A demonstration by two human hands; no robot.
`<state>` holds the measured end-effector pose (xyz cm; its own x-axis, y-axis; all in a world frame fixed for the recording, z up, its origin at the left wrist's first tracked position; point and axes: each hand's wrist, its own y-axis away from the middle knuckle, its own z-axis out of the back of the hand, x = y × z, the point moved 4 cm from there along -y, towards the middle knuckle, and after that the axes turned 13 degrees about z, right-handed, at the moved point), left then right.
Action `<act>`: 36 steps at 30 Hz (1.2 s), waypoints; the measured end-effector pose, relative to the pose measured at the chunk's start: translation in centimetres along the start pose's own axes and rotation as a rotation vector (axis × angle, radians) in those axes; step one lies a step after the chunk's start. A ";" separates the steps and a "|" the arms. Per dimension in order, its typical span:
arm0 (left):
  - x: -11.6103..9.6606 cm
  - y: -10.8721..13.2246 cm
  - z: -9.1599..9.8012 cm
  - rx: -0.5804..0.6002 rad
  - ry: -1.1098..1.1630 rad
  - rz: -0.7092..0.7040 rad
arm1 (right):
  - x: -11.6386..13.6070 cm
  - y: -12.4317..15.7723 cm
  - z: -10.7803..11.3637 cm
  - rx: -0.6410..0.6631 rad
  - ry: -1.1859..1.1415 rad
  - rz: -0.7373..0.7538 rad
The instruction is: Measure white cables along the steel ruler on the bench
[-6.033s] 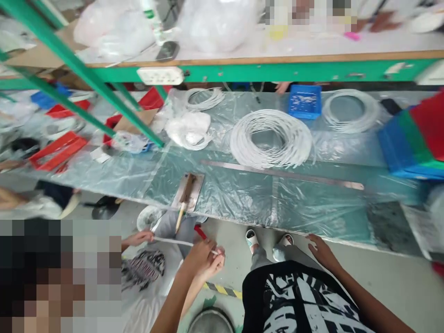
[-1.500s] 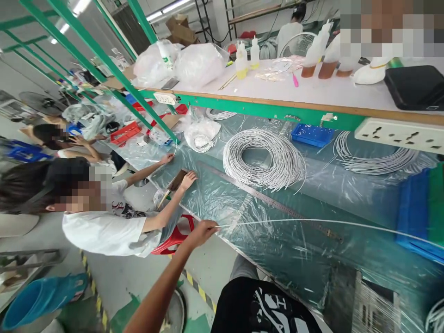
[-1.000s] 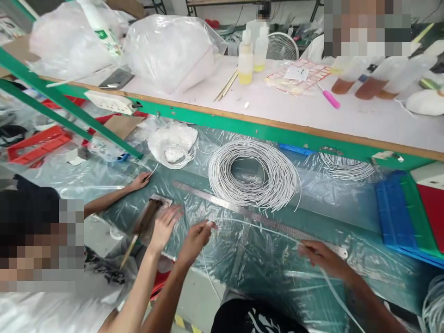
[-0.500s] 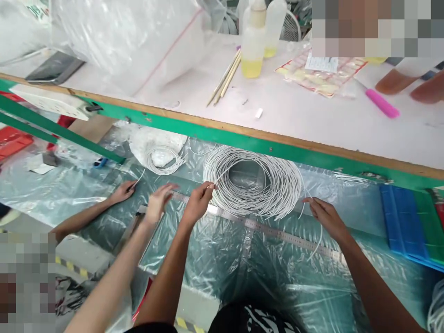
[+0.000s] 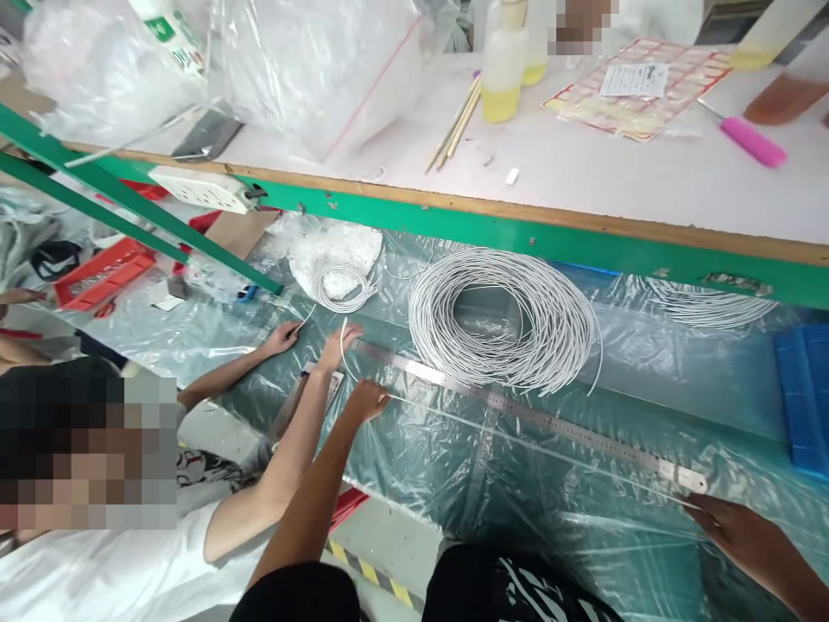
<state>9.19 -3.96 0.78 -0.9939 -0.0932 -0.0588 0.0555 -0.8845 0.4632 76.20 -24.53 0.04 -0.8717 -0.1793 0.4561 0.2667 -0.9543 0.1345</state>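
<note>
Stretched nearly straight between my hands is a thin white cable [image 5: 537, 444], running just in front of a long metal ruler [image 5: 557, 425]. My left hand [image 5: 366, 402] is closed on it near one end, and a short free piece curves up past the fingers toward a co-worker's hand. My right hand [image 5: 729, 524] pinches the cable near its other end, just beyond the ruler's tip. Behind the ruler lies a large coil of white cable [image 5: 427, 324] on the plastic-covered surface [image 5: 414, 466].
A co-worker's hands [image 5: 338, 344] are close at my left, near a small cable coil [image 5: 324, 295]. A raised shelf edge [image 5: 453, 216] overhangs the coils. Blue bins [image 5: 809, 397] stand at right. Bottles [image 5: 502, 78] and a pink-handled tool [image 5: 755, 142] lie above.
My right hand has moved right and toward me, my left slightly down. The cable, earlier at the coil, is now drawn straight in front of the ruler. The view has shifted left.
</note>
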 end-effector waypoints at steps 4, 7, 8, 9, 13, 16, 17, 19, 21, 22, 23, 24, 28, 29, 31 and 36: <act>0.7 -1.5 -0.8 -0.058 -0.013 0.110 | 3.1 -0.8 -2.1 0.116 -0.037 -0.094; 0.2 -1.4 -1.4 -0.114 -0.017 0.117 | 6.4 -2.5 -2.6 0.144 0.036 -0.081; -0.2 -1.3 -1.8 -0.133 -0.022 0.103 | 7.3 -3.1 -2.6 0.154 0.072 -0.055; -1.0 -1.1 -2.2 -0.167 -0.018 0.091 | 7.9 -3.6 -2.6 0.164 0.121 -0.030; -7.8 0.4 -5.2 -0.346 0.252 -0.038 | 8.3 -5.1 -3.3 0.168 0.159 -0.037; -17.8 4.4 -8.8 -0.224 0.565 -0.276 | 7.8 -5.9 -4.3 0.145 0.127 -0.031; -21.8 6.2 -9.9 -0.158 0.623 -0.340 | 7.8 -6.0 -4.5 0.139 0.114 -0.022; -29.9 9.9 -11.7 -0.030 0.644 -0.468 | 7.6 -6.0 -4.8 0.122 0.088 -0.007; -37.4 13.0 -13.1 0.087 0.587 -0.607 | 7.4 -5.6 -4.6 0.102 0.060 0.002; -40.5 14.1 -13.7 0.132 0.546 -0.647 | 7.2 -5.4 -4.3 0.089 0.046 0.005; -43.1 14.8 -14.1 0.174 0.507 -0.672 | 6.9 -5.0 -4.0 0.074 0.032 0.008; -45.1 15.2 -14.6 0.213 0.476 -0.679 | 6.6 -4.7 -3.6 0.059 0.018 0.009; -49.1 14.5 -15.6 0.348 0.464 -0.666 | 4.7 -3.0 -2.2 0.025 -0.040 -0.005; -49.3 14.2 -15.6 0.364 0.466 -0.668 | 4.2 -2.6 -1.9 0.027 -0.056 -0.006; -49.4 13.7 -15.7 0.379 0.442 -0.669 | 2.9 -1.8 -1.4 0.042 -0.081 -0.006; -50.0 13.7 -15.6 0.392 0.311 -0.686 | -0.8 -0.4 0.7 0.097 -0.089 -0.013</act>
<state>61.12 -18.60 -3.75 -0.7207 0.2341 -0.6525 -0.6442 -0.5739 0.5057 77.09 -23.88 0.26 -0.8366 -0.1409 0.5293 0.2977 -0.9281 0.2235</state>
